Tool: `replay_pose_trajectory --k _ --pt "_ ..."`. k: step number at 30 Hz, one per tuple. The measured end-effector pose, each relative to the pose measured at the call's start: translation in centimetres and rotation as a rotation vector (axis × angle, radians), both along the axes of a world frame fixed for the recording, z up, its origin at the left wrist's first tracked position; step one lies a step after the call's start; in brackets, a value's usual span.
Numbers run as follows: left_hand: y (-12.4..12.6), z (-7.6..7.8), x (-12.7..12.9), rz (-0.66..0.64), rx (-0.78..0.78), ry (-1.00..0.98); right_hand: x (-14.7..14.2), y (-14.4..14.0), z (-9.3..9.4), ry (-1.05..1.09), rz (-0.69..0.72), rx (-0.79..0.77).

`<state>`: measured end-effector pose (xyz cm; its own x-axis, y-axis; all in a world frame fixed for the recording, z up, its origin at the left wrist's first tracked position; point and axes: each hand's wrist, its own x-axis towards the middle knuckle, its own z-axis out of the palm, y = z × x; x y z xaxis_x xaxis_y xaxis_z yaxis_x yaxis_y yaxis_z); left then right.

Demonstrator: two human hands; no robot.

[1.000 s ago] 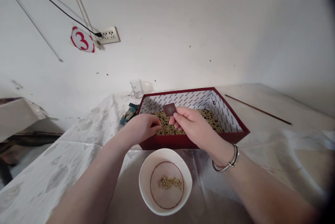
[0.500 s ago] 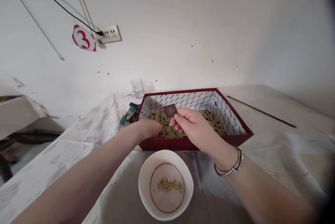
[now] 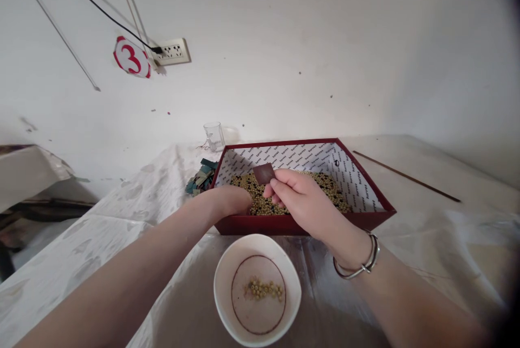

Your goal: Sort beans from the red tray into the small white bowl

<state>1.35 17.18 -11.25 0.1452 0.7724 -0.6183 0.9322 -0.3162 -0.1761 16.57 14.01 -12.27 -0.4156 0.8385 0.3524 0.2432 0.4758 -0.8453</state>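
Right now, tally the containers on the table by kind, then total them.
Red box holding beans: 1
White bowl holding a few beans: 1
Clear glass: 1
Total: 3

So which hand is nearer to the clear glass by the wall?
Left. The left hand sits at the red box's left corner, just below the glass. The right hand, pinching a small brown card, is further right over the beans.
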Motion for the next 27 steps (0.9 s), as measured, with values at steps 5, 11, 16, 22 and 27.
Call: replay_pose_trajectory --k 5,11,16,22,27 --pt "-0.1 0.2 -0.2 -0.051 -0.043 -0.019 0.0 0.0 0.0 -0.011 -0.001 0.005" --pt "-0.5 0.4 -0.6 -0.059 0.086 -0.1 -0.1 0.0 0.2 -0.023 -0.007 0.012" --pt "-1.1 0.4 -1.2 -0.085 0.358 -0.281 -0.1 0.0 0.5 -0.018 -0.01 0.018" --pt "-1.9 0.5 -1.8 -0.041 0.795 -0.504 -0.1 0.1 0.4 -0.034 -0.005 0.013" --pt "-3.2 0.8 -2.3 0.082 1.157 -0.619 0.0 0.2 0.3 -0.052 -0.018 0.005"
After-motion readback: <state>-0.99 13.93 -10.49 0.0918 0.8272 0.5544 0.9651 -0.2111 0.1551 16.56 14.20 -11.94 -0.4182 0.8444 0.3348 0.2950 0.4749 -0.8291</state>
